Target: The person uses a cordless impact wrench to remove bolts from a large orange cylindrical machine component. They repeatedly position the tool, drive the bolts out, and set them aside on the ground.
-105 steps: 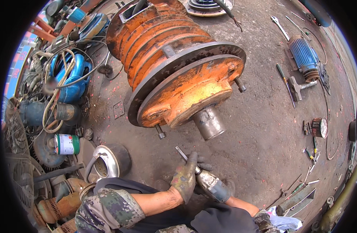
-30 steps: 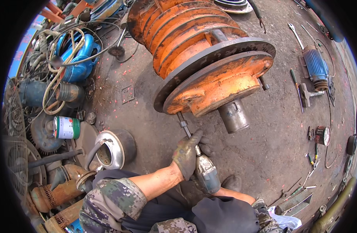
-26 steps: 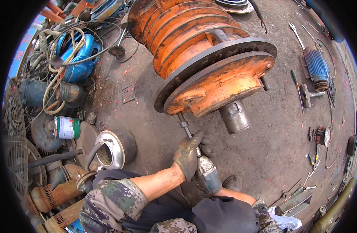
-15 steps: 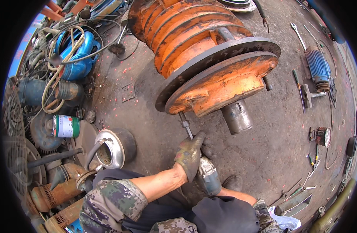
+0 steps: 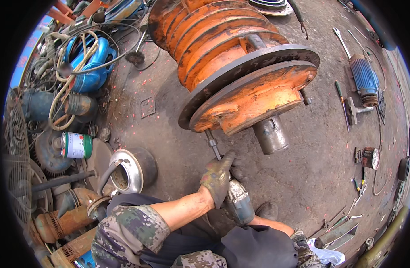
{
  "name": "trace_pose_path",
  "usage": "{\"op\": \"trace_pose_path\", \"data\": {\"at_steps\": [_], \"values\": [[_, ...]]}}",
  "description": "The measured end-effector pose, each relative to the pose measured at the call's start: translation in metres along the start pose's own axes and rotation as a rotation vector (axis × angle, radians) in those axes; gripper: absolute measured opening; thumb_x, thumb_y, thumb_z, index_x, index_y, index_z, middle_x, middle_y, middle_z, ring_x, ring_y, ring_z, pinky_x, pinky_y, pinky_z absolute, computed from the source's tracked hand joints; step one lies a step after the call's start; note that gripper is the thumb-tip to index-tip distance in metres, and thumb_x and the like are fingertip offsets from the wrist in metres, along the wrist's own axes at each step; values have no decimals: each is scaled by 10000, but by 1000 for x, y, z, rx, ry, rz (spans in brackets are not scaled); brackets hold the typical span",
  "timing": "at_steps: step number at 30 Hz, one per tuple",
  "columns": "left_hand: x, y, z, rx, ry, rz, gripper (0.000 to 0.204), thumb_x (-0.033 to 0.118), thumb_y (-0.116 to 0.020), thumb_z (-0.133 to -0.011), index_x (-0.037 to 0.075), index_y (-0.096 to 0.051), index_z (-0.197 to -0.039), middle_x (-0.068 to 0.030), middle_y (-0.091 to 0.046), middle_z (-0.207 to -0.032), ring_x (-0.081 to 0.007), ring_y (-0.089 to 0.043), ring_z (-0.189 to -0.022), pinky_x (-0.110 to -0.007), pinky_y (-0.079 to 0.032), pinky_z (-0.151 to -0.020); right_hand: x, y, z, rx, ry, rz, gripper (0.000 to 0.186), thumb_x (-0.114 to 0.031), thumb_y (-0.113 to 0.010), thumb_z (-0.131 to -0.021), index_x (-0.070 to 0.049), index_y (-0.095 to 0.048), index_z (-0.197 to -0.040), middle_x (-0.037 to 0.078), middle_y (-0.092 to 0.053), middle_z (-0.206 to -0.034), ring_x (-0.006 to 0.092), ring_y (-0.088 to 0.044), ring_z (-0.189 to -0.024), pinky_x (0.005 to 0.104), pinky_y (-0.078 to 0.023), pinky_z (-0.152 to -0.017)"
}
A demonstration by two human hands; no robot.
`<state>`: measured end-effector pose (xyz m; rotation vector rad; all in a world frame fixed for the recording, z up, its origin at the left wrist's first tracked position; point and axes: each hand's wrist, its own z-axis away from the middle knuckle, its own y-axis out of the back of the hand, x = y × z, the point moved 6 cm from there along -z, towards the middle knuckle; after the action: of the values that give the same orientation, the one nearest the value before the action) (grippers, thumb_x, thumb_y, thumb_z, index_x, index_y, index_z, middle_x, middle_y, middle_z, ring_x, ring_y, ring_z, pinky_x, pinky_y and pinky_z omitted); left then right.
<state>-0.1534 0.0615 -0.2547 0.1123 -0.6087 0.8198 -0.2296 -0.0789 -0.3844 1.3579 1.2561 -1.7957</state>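
My left hand [image 5: 216, 177], in a stained work glove, is closed around the front of a power wrench [image 5: 240, 204] with a silver head and blue-grey body. A long metal shaft with a socket [image 5: 212, 143] runs from it up to the lower edge of an orange flange [image 5: 254, 105]. My right forearm [image 5: 271, 224] reaches behind the wrench body, which hides the hand and its fingers. The flange belongs to a big ribbed orange machine [image 5: 218, 35] with a dark disc [image 5: 254, 60] and a bare steel shaft end [image 5: 272, 135].
Left of me stand a silver metal pot [image 5: 135, 172], a green-and-white can [image 5: 77, 145] and rusty pump parts. On the right lie a blue motor [image 5: 364, 76], a hammer [image 5: 354, 110], a small round tin [image 5: 371, 157] and several hand tools. A shoe [image 5: 267, 210] shows beside the wrench.
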Motion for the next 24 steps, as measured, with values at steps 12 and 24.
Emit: {"op": "trace_pose_path", "data": {"at_steps": [12,24], "values": [[-24,-29,33,31,-21,-68,483,483,-582,-1046,19,-602,-913,-67,-570,-649,-207,-620,-590,-350,-531,-558,-29,13,11,205,88,668,422,-191,-501,-1083,-55,-470,-1481,109,-517,-1435,245,-529,-1269,385,-436,-1060],[-40,-236,-13,-322,-57,-177,502,503,-523,-1070,11,-605,-1130,-111,-724,-837,-185,-683,-778,-364,-543,-700,-99,167,79,674,201,-222,728,-191,-730,-989,-53,-361,-1601,106,-435,-1610,252,-416,-1474,435,-318,-1241]]}}
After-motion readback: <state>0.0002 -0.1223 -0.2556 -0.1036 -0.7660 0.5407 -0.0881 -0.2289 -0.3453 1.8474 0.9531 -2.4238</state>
